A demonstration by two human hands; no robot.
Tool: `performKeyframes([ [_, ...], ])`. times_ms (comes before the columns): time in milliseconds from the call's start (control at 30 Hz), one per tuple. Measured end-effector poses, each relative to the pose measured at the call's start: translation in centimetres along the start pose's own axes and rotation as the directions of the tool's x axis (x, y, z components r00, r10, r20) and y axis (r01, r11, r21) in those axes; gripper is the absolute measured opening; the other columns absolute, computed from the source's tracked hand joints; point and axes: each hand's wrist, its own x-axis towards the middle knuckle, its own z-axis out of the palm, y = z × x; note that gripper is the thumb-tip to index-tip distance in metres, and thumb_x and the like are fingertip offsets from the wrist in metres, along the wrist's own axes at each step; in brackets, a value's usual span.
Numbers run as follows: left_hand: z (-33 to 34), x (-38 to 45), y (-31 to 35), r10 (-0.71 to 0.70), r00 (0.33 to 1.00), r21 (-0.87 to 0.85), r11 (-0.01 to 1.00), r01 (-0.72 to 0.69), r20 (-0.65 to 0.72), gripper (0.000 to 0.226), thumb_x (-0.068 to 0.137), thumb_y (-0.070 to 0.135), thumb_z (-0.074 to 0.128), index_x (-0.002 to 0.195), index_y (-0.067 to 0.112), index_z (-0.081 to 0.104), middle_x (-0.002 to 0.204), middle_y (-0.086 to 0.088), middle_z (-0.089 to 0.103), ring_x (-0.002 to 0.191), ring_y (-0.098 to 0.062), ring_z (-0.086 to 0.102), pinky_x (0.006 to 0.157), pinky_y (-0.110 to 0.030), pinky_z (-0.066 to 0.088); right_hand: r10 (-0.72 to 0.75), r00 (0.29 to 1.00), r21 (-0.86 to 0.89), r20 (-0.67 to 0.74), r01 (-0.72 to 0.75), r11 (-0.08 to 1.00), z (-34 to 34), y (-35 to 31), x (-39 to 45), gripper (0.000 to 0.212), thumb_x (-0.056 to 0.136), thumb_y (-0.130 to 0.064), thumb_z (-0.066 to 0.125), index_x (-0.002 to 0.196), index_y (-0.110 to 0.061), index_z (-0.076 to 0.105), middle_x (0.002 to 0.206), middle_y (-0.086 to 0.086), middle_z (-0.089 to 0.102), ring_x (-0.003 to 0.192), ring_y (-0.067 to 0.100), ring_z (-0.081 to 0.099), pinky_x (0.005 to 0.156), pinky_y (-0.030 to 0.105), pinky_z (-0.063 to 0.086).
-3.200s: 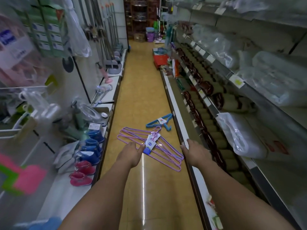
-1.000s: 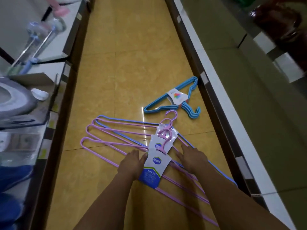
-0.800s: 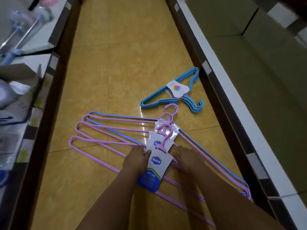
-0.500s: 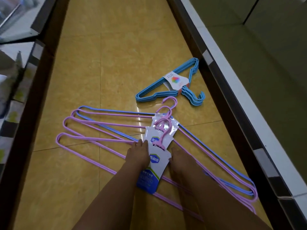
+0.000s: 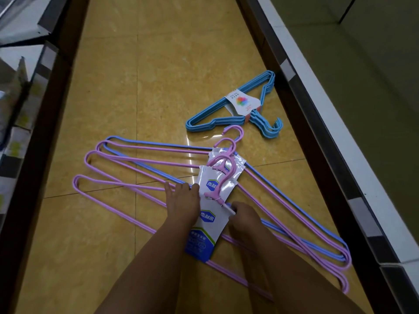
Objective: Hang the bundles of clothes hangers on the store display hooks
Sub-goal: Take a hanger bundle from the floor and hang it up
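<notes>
Both hands down on the fanned pile of long thin lilac and blue coated-wire hanger bundles, lying flat on the glossy yellow tiled floor of the aisle, nothing yet lifted toward any hook. Left hand laid over the wires just left of the white and blue glossy paper label sleeves, fingers fairly straight, pressing rather than gripping. Right hand just right of the same sleeves, fingers curled at the neck below the lilac hooks; a pinch there likely, though too hidden to call for certain.

Likely trouble: several bundles overlapped and splayed, so lifting one probably drags a neighbour by a snagged hook or crossed shoulder. Slim, springy wires, smooth plastic coating, slippery on polished tile; a loose hold at the neck could let the long arms swing and clip the dark shelf edge at right. Paper sleeves thin and creasable; pulling by them risks a tear.

Smaller bundle of sky-blue notched plastic hangers with a white card band, near but apart, further up the floor beside the right shelving.
</notes>
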Motion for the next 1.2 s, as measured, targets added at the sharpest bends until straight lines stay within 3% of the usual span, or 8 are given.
performKeyframes([
  [100,-2.2,-1.0,-1.3,0.111,0.992,0.066,0.991,-0.115,0.068,0.031,0.101,0.028,0.032,0.127,0.021,0.048,0.129,-0.008,0.054,0.124,-0.028,0.045,0.109,-0.044,0.027,-0.035,0.997,-0.047,0.067,0.038,0.998,-1.0,-0.5,-2.1,0.031,0.088,-0.01,0.055,0.118,-0.015,0.063,0.116,0.011,0.063,0.108,0.027,0.058,0.072,0.023,0.034],
  [267,-7.1,-6.7,-3.0,0.206,0.964,0.076,0.972,-0.221,0.166,0.031,0.102,0.03,0.032,0.127,0.02,0.048,0.122,-0.009,0.055,0.116,-0.029,0.048,0.099,-0.037,0.033,-0.046,0.997,-0.134,0.068,0.054,0.989,-3.6,-2.6,-8.3,0.024,0.086,-0.01,0.056,0.106,-0.016,0.068,0.11,0.012,0.065,0.105,0.029,0.059,0.068,0.024,0.03],
  [467,-17.3,-15.4,-4.7,0.129,0.986,-0.061,0.991,-0.123,0.108,0.027,0.1,0.022,0.034,0.121,0.016,0.05,0.116,-0.009,0.056,0.109,-0.03,0.052,0.085,-0.036,0.037,-0.084,0.996,-0.211,0.041,0.09,0.973,-11.2,-8.3,-17.5,0.029,0.089,-0.01,0.05,0.112,-0.017,0.065,0.117,0.011,0.063,0.11,0.029,0.057,0.072,0.027,0.037],
  [633,-27.1,-22.6,-6.7,0.023,0.996,-0.153,0.988,-0.009,0.09,0.033,0.095,0.01,0.033,0.124,0.021,0.044,0.118,-0.003,0.058,0.114,-0.024,0.054,0.112,-0.04,0.021,-0.125,0.992,-0.243,0.008,0.123,0.962,-19.1,-15.0,-26.3,0.038,0.087,-0.011,0.049,0.12,-0.025,0.063,0.123,0.008,0.061,0.115,0.027,0.056,0.085,0.03,0.045],
  [733,-33.2,-26.8,-8.1,-0.015,0.999,-0.204,0.979,0.024,0.047,0.034,0.095,0.008,0.034,0.125,0.021,0.043,0.118,-0.003,0.057,0.11,-0.026,0.056,0.104,-0.037,0.031,-0.16,0.987,-0.289,-0.017,0.149,0.946,-23.5,-19.3,-31.5,0.037,0.087,-0.014,0.049,0.118,-0.027,0.062,0.124,0.007,0.062,0.115,0.029,0.056,0.087,0.031,0.045],
  [867,-41.6,-32.3,-10.6,-0.096,0.995,-0.319,0.943,0.09,-0.003,0.028,0.097,0.014,0.035,0.121,0.02,0.045,0.115,-0.005,0.055,0.103,-0.028,0.059,0.079,-0.037,0.045,-0.31,0.95,-0.506,-0.036,0.25,0.825,-29.3,-25.3,-38.3,0.027,0.091,-0.014,0.048,0.114,-0.02,0.06,0.119,0.008,0.063,0.113,0.029,0.057,0.086,0.033,0.044],
  [1067,-50.7,-39.1,-14.2,-0.205,0.971,-0.345,0.926,0.152,-0.125,0.028,0.095,0.013,0.035,0.12,0.021,0.046,0.114,-0.006,0.059,0.102,-0.03,0.06,0.078,-0.035,0.045,-0.504,0.864,-0.658,-0.006,0.376,0.652,-34.7,-33.5,-46.7,0.025,0.096,-0.016,0.043,0.116,-0.013,0.058,0.118,0.011,0.059,0.108,0.031,0.059,0.084,0.036,0.047],
  [1200,-54.1,-42.6,-15.5,-0.296,0.938,-0.338,0.914,0.224,-0.181,0.031,0.095,0.011,0.036,0.124,0.019,0.043,0.115,-0.007,0.056,0.105,-0.028,0.057,0.081,-0.037,0.042,-0.63,0.774,-0.71,0.059,0.476,0.518,-36.8,-36.4,-51.1,0.023,0.097,-0.018,0.04,0.115,-0.013,0.053,0.113,0.011,0.057,0.104,0.032,0.059,0.069,0.034,0.04],
])
